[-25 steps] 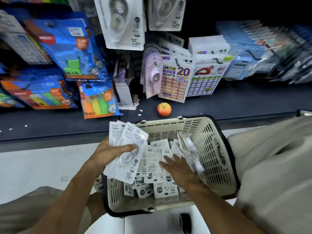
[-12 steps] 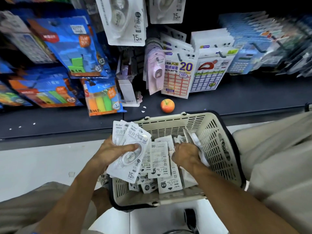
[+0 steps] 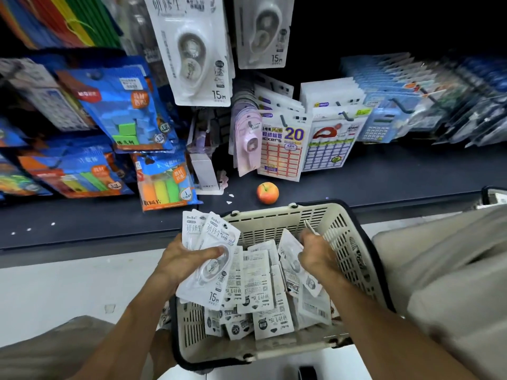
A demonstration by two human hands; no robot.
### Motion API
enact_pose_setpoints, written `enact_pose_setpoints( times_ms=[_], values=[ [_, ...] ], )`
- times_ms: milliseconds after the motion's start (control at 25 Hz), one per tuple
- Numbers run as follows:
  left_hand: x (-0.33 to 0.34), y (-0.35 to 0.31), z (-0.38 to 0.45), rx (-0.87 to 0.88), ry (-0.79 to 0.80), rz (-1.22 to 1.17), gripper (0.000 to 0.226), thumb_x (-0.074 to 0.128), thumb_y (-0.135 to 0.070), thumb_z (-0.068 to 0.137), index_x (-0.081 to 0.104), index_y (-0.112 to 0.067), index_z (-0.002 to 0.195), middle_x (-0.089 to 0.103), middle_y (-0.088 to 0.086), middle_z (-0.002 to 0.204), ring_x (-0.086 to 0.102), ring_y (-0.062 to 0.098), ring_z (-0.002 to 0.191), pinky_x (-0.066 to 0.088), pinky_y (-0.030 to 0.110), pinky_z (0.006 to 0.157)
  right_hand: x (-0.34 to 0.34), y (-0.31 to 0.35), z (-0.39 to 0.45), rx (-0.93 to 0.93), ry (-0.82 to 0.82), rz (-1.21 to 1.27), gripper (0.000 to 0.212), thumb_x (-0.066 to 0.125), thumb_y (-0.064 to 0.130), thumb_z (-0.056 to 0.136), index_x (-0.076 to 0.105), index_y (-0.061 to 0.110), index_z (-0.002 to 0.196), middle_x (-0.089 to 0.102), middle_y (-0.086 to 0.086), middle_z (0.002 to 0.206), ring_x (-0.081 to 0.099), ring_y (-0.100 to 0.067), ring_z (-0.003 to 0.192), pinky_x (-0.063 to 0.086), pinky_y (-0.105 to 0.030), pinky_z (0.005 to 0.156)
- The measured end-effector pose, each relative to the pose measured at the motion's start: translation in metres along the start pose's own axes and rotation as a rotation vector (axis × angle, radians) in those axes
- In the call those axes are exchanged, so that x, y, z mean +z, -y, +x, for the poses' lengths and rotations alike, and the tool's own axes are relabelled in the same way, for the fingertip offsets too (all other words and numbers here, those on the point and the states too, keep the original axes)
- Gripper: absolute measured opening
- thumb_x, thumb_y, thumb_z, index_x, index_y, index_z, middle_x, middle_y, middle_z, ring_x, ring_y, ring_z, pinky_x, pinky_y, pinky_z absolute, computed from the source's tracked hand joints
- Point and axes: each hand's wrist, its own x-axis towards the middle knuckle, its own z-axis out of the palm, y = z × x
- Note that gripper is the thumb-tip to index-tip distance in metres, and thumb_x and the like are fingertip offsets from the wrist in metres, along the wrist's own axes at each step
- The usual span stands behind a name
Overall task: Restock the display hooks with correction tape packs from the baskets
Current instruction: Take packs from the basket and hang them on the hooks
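Note:
A cream basket (image 3: 348,242) with a black rim stands on the floor and holds several white correction tape packs (image 3: 255,281), most lying back side up. My left hand (image 3: 183,260) grips a small stack of packs (image 3: 212,259) over the basket's left rim, thumb across the front one. My right hand (image 3: 315,255) is inside the basket, closed on another pack (image 3: 290,256) lifted at its top edge. More correction tape packs (image 3: 196,50) hang on display hooks above, with a second row (image 3: 264,31) to their right.
A dark shelf ledge (image 3: 356,182) runs behind the basket with an apple (image 3: 267,193) on it. Sticker sheets (image 3: 282,149), a pink pack (image 3: 247,144) and blue stationery packs (image 3: 123,105) hang around. A beige trouser leg (image 3: 452,283) is at right, white floor (image 3: 55,283) at left.
My right hand went from flat on the packs to closed around one pack and has lifted it toward the basket's right side. The left hand keeps its stack. The view shifted closer.

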Motion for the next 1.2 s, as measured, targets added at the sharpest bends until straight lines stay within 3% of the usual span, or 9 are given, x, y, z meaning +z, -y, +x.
enact_pose_setpoints(
  times_ms=[160,360,440,680,800,920,1000,1080,1200],
  values=[
    [0.002,-0.004,-0.003,0.035,-0.054,-0.012,0.04,0.094,-0.025,0.066,0.075,-0.023,0.101,0.08,-0.004,0.092,0.076,0.02,0.09,0.059,0.045,0.092,-0.059,0.029,0.006,-0.244,0.048,0.27,0.036,0.054,-0.004,0.089,0.079,0.021,0.096,0.074,0.005,0.096,0.068,-0.02,0.094,0.054,-0.027,0.081],
    [0.003,-0.01,-0.011,0.047,0.043,-0.073,0.048,0.096,-0.029,0.059,0.075,-0.025,0.102,0.081,-0.005,0.092,0.078,0.016,0.081,0.061,0.027,0.066,-0.141,0.042,0.002,-0.508,0.712,0.252,0.03,0.075,0.003,0.083,0.082,0.032,0.086,0.08,0.003,0.093,0.07,-0.01,0.092,0.054,-0.024,0.087],
    [0.004,-0.013,-0.014,0.021,0.194,-0.092,0.057,0.099,-0.035,0.052,0.076,-0.025,0.104,0.081,-0.003,0.096,0.078,0.016,0.083,0.06,0.024,0.059,-0.141,0.059,-0.01,-0.634,0.789,0.123,0.028,0.076,0.005,0.083,0.08,0.032,0.086,0.079,0.009,0.089,0.07,-0.005,0.087,0.053,-0.025,0.085],
    [0.014,-0.024,-0.016,-0.019,0.421,-0.055,0.059,0.099,-0.033,0.051,0.078,-0.026,0.106,0.078,0.008,0.109,0.076,0.029,0.1,0.059,0.044,0.089,-0.135,0.098,-0.034,-0.782,0.649,0.209,0.027,0.079,-0.002,0.08,0.064,0.019,0.076,0.068,-0.004,0.079,0.058,-0.017,0.072,0.047,-0.034,0.063],
    [0.019,-0.04,-0.022,0.124,0.257,-0.135,0.062,0.099,-0.031,0.045,0.077,-0.026,0.102,0.08,0.003,0.104,0.078,0.022,0.093,0.062,0.035,0.074,-0.156,0.113,-0.036,-0.901,0.297,0.232,0.024,0.083,0.014,0.08,0.066,0.03,0.085,0.068,0.012,0.089,0.061,-0.006,0.078,0.054,-0.036,0.072],
    [0.019,-0.078,-0.031,0.291,-0.004,-0.411,0.049,0.097,-0.027,0.054,0.077,-0.032,0.099,0.081,-0.006,0.097,0.078,0.013,0.087,0.06,0.025,0.065,-0.205,0.122,-0.031,-0.656,-0.009,0.54,0.029,0.076,0.043,0.086,0.062,0.032,0.108,0.064,0.016,0.105,0.063,-0.002,0.093,0.05,-0.021,0.073],
    [0.015,-0.112,-0.038,0.404,-0.127,-0.557,0.037,0.09,-0.016,0.069,0.077,-0.043,0.092,0.08,-0.014,0.091,0.077,0.007,0.082,0.059,0.021,0.061,-0.239,0.124,-0.034,-0.545,0.237,0.637,0.043,0.075,0.062,0.075,0.072,0.026,0.098,0.075,0.002,0.097,0.07,-0.01,0.081,0.051,-0.017,0.064],
    [0.013,-0.146,-0.046,0.477,-0.15,-0.635,0.037,0.09,-0.024,0.065,0.077,-0.037,0.097,0.08,-0.012,0.091,0.077,0.007,0.081,0.058,0.018,0.057,-0.253,0.126,-0.042,-0.623,0.466,0.671,0.043,0.083,0.052,0.069,0.078,0.019,0.096,0.079,-0.006,0.095,0.075,-0.016,0.079,0.056,-0.019,0.064],
    [0.012,-0.191,-0.059,0.599,-0.089,-0.554,0.066,0.097,-0.041,0.048,0.072,-0.031,0.108,0.08,-0.011,0.097,0.077,0.008,0.086,0.06,0.024,0.068,-0.272,0.133,-0.057,-0.703,0.376,0.989,0.04,0.08,0.027,0.073,0.071,0.011,0.108,0.079,-0.008,0.1,0.076,-0.021,0.084,0.058,-0.024,0.064]
  ],
)
